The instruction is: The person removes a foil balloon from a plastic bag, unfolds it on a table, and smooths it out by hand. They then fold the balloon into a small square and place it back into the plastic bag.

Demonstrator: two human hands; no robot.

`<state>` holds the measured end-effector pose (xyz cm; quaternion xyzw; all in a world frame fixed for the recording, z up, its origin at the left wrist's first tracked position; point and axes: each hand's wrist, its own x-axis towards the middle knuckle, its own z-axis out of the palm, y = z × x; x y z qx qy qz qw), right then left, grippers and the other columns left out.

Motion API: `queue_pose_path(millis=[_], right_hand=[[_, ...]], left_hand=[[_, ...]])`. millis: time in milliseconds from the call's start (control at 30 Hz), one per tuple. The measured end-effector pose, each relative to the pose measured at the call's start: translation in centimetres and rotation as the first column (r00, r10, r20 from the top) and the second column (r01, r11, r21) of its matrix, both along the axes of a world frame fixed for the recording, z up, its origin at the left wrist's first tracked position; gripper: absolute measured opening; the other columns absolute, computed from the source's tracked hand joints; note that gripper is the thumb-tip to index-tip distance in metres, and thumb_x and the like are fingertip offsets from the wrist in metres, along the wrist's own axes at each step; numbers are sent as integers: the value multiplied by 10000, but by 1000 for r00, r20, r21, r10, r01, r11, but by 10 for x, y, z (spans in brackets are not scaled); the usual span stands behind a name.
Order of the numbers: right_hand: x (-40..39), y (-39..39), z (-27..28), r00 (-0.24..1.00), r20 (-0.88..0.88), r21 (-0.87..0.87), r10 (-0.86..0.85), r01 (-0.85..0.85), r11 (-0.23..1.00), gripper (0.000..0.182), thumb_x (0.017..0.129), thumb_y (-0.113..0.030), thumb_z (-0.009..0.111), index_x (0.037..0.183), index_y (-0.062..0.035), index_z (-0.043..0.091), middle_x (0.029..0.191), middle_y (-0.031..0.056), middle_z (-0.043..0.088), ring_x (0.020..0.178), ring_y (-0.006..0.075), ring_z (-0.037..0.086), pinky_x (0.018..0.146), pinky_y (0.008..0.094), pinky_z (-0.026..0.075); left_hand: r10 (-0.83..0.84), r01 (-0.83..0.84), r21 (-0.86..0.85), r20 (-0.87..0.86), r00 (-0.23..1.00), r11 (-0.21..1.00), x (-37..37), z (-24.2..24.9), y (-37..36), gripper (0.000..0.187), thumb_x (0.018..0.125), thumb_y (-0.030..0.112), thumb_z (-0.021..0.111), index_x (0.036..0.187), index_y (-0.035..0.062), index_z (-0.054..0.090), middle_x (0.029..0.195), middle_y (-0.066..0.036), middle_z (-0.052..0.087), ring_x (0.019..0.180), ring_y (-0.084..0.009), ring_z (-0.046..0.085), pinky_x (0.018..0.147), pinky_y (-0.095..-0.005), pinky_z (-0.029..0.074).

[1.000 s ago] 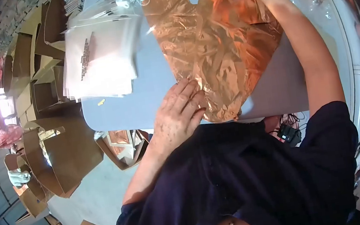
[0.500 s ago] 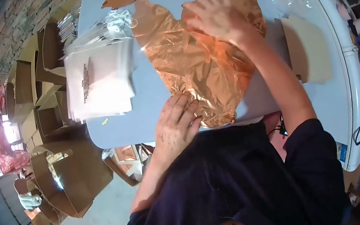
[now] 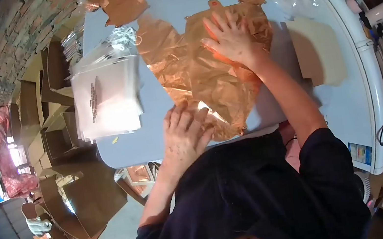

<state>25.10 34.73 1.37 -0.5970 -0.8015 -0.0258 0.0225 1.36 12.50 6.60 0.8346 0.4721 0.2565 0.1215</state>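
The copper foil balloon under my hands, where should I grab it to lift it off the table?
Probably by the small tab at its far edge, coming from the far side. The copper foil balloon lies flat and crinkled under the left hand and right hand; the tab sticks out clear of both.

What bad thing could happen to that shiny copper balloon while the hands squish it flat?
The foil balloon looks thin and already crinkled, so pressing with the right hand and left hand might crease or tear it. Its near end lies right at the table edge, so it could slip off toward the floor. The stack of clear bags sits close beside it and might get nudged.
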Motion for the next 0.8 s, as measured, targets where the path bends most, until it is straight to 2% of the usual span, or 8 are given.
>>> queue_pose_path(millis=[133, 167, 300, 433, 533, 633, 733, 800], right_hand=[[-1, -2, 0, 1000, -22, 42, 9, -8, 999, 771, 1044, -693, 333, 1674, -255, 255, 1755, 83, 186, 1609, 395, 121, 1199, 779, 94], [2, -1, -5, 997, -62, 65, 36, -32, 997, 769, 1031, -652, 404, 1676, -259, 260, 1751, 87, 203, 1603, 408, 137, 1180, 793, 104], [3, 1, -13, 988, 149, 140, 33, -54, 989, 751, 1011, -553, 446, 1680, -265, 266, 1747, 89, 219, 1593, 442, 142, 1132, 822, 131], [1, 2, -11, 997, 57, 84, 43, -48, 995, 724, 1035, -555, 384, 1685, -265, 251, 1748, 91, 215, 1595, 433, 131, 1132, 825, 123], [5, 4, -17, 997, -65, 82, 41, -36, 996, 696, 1041, -541, 397, 1668, -257, 296, 1745, 91, 221, 1596, 423, 138, 1139, 818, 120], [18, 12, -24, 990, -133, 132, -43, 61, 989, 707, 1036, -532, 424, 1647, -187, 337, 1728, 95, 260, 1599, 406, 141, 1165, 781, 134], [44, 22, -38, 928, -298, 244, -224, 301, 922, 686, 1017, -465, 515, 1578, -83, 419, 1673, 147, 343, 1577, 406, 206, 1176, 748, 165], [57, 22, -36, 906, -205, 346, -369, 420, 839, 569, 1021, -446, 542, 1458, -82, 517, 1578, 155, 452, 1504, 387, 341, 1132, 698, 288]], left_hand=[[-41, 38, 173, 17, 999, 984, 19, 21, 56, 604, 860, 227, 767, 1408, 36, 602, 1486, -215, 526, 1451, -404, 448, 1197, -564, 357], [-65, 59, 194, 29, 997, 979, 26, 18, 75, 624, 888, 243, 744, 1449, 37, 564, 1511, -224, 504, 1472, -409, 419, 1210, -561, 336], [-97, 88, 200, 36, 995, 976, 52, -19, 155, 689, 994, 323, 638, 1581, 43, 409, 1602, -242, 411, 1531, -415, 327, 1257, -550, 259], [-17, 35, 259, -70, 997, 965, 60, -49, 178, 688, 1072, 439, 515, 1605, 26, 376, 1622, -264, 388, 1518, -422, 352, 1247, -544, 277], [2, 35, 244, -150, 989, 969, 61, -57, 182, 728, 1069, 489, 489, 1599, 4, 372, 1628, -264, 380, 1524, -420, 340, 1262, -546, 246], [6, 34, 261, -151, 988, 965, 60, -59, 182, 725, 1060, 505, 505, 1595, 29, 395, 1631, -265, 378, 1533, -425, 323, 1268, -546, 235], [31, 23, 241, -218, 975, 970, 60, -60, 182, 712, 1053, 523, 510, 1584, 56, 427, 1630, -265, 382, 1544, -429, 302, 1270, -549, 226], [27, 25, 245, -206, 978, 969, 61, -59, 181, 704, 1050, 530, 513, 1577, 69, 442, 1632, -265, 381, 1549, -428, 293, 1273, -548, 218]])
